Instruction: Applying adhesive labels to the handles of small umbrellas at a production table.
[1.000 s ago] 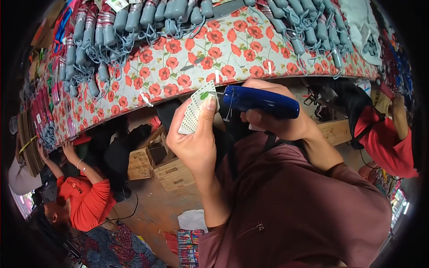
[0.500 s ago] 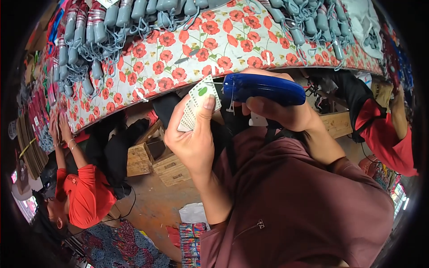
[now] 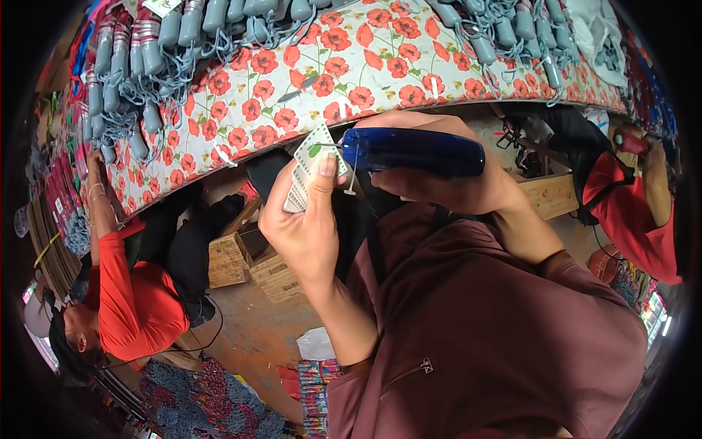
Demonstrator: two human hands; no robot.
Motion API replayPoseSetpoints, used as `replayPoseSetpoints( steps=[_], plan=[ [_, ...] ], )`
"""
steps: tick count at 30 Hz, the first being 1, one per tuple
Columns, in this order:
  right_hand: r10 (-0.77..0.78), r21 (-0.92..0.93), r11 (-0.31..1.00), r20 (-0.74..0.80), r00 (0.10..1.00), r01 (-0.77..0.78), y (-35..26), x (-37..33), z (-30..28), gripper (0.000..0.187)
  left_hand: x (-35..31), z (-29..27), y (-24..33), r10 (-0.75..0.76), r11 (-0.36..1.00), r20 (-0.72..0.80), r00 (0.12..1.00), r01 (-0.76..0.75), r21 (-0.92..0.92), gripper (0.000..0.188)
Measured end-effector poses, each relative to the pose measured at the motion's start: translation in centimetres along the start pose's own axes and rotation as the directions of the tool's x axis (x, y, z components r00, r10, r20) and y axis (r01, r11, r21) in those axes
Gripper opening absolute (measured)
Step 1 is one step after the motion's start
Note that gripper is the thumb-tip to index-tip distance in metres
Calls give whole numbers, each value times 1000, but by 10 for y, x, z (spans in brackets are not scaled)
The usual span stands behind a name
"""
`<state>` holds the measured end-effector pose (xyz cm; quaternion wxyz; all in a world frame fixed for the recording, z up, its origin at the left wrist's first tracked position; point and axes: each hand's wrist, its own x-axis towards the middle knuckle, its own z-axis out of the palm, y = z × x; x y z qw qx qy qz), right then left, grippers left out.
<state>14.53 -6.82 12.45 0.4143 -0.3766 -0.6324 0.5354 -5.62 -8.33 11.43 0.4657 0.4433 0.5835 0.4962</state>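
Note:
My left hand (image 3: 306,233) is closed on a fanned stack of small white paper tags (image 3: 297,192), its thumb pressing the top one, which carries a green mark. A dark blue tagging gun (image 3: 420,152) sits in my right hand (image 3: 461,192), its fingers wrapped round the body. The gun's thin needle reaches over the top tag near the green mark; whether it passes through cannot be made out. From the gun's front end hangs a thin pale plastic fastener (image 3: 351,183). Both hands are raised in front of the table's near edge.
Ahead stands a table with a red-flowered cloth (image 3: 256,121). Bundles of grey-handled cords (image 3: 150,55) lie at its far left, more grey handles (image 3: 504,29) at the far right. Co-workers in red (image 3: 146,307) sit on both sides. Wooden boxes (image 3: 228,260) are below.
Both hands have shifted slightly left, and the gun's needle now overlaps the top tag's marked area. The left co-worker's arm has moved along the table edge.

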Motion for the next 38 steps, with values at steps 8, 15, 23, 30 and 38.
replayPoseSetpoints(
  steps=[8,15,23,30,38],
  plan=[
    [228,104,967,34,973,-230,-7,-1,-4,46,-2,1,-4,32,999,-11,999,-32,-25,20],
    [13,38,999,38,999,-14,-1,4,-7,46,-1,-2,-6,23,998,34,999,-21,-64,20],
    [174,118,977,30,984,-176,-3,-2,-9,46,-2,3,-5,6,995,22,1000,-4,-95,20],
    [148,84,985,43,988,-151,3,-3,-11,45,-3,3,-5,9,993,24,1000,-7,-115,20],
    [205,100,973,47,978,-209,0,-3,-12,44,-5,4,-6,98,980,145,985,-121,160,20]
  ],
)
